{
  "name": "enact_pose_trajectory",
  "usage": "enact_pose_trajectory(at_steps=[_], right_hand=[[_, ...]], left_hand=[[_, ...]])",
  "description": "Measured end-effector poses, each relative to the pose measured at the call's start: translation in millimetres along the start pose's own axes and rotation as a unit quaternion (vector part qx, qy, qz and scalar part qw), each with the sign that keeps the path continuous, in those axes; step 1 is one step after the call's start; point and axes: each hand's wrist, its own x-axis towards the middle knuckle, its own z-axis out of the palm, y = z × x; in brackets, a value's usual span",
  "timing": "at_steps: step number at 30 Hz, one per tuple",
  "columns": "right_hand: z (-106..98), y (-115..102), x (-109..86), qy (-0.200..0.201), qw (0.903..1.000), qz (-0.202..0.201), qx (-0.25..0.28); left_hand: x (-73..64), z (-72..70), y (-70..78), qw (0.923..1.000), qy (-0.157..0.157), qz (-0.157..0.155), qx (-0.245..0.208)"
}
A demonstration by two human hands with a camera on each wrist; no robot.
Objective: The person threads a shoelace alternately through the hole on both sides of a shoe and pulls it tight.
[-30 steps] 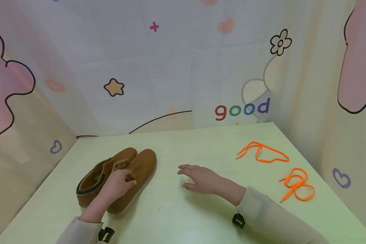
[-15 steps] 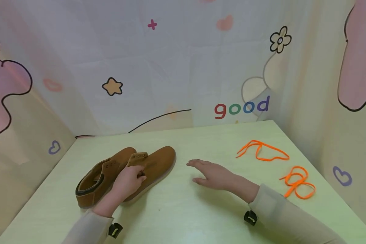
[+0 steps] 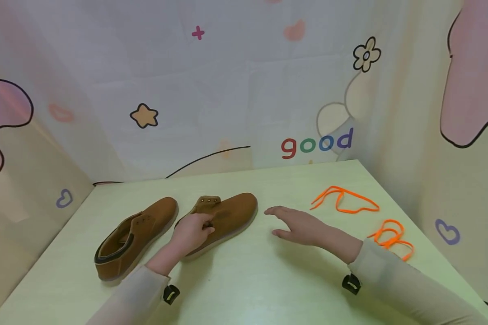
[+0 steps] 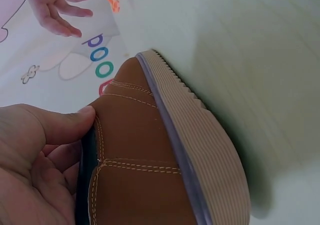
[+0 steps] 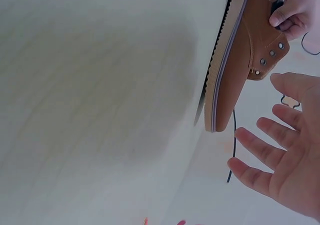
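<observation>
My left hand (image 3: 192, 232) pinches the collar of a brown shoe (image 3: 236, 212) near the middle of the table. In the left wrist view the thumb presses the outside of the dark-edged collar (image 4: 82, 185), with the fingers inside it. Bare eyelets (image 5: 272, 53) show on the held shoe, and its ribbed sole (image 4: 200, 130) sits at or just above the tabletop; I cannot tell if it touches. Off the toe hovers my right hand (image 3: 298, 225), fingers spread, holding nothing. A matching brown shoe (image 3: 146, 232) stands at the left.
Two orange shoelaces lie at the table's right: one loosely looped shoelace (image 3: 349, 203) farther back, another coiled shoelace (image 3: 390, 237) nearer, partly behind the right sleeve (image 3: 398, 275). A patterned curtain (image 3: 211, 99) closes off the back and sides of the pale table (image 3: 244, 284).
My left hand has moved the held shoe rightward, away from the other shoe, turning its toe toward the right. My right hand has shifted right as well, still spread.
</observation>
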Motion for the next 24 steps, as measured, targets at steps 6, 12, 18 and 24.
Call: enact_pose_trajectory(at_steps=[6, 12, 18, 24], right_hand=[[-10.4, 20.9, -6.0, 0.033, 0.9987, -0.004, -0.038], [-26.5, 44.2, -6.0, 0.026, 0.9964, 0.025, -0.077], [-38.3, 69.7, -3.7, 0.008, 0.9926, 0.030, -0.117], [-42.1, 93.9, -0.2, -0.015, 0.9869, 0.054, -0.151]], left_hand=[[9.9, 5.7, 4.8, 0.9996, -0.006, 0.026, -0.004], [21.2, 11.5, 10.9, 0.9980, -0.015, 0.060, -0.012], [31.1, 17.0, 16.7, 0.9957, -0.026, 0.089, -0.009], [40.5, 20.5, 20.9, 0.9915, -0.040, 0.124, 0.006]])
